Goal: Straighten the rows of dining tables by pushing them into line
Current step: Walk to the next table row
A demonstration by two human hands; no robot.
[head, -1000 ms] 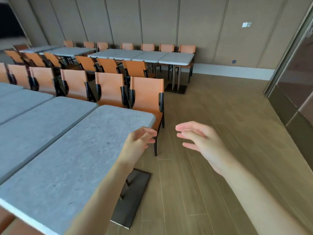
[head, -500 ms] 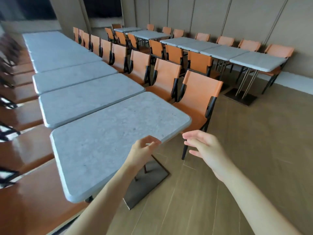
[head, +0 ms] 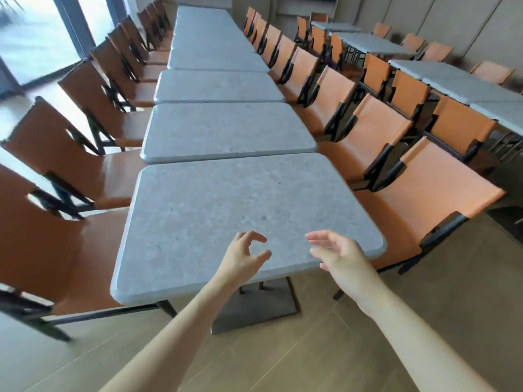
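The view now looks straight down the length of the row from its near end, where half a second ago it crossed the tables at a slant from the right corner. The nearest grey stone-look rectangular table top [head: 226, 210] fills the middle of the frame, its near short edge facing the person, and its dark flat square metal base plate [head: 254, 309] stands on the wood-plank floor [head: 325, 349] under that edge. Its far edge lies just beside the second grey table top [head: 226, 131], whose left corner juts a little further left, so the two edges do not line up; more grey tops run on behind it. The left hand [head: 240, 258] hovers over the near edge with thumb and forefinger curled towards each other into a near ring, tips narrowly apart and holding nothing; earlier it sat at the table's corner. The right hand [head: 336, 256] is over the same edge to the right, fingers spread loosely and empty, whereas before it hung clear of the top. Orange-backed chairs with black frames [head: 441, 182] line both sides. A second row of grey tables [head: 452, 77] stands well apart on the right.
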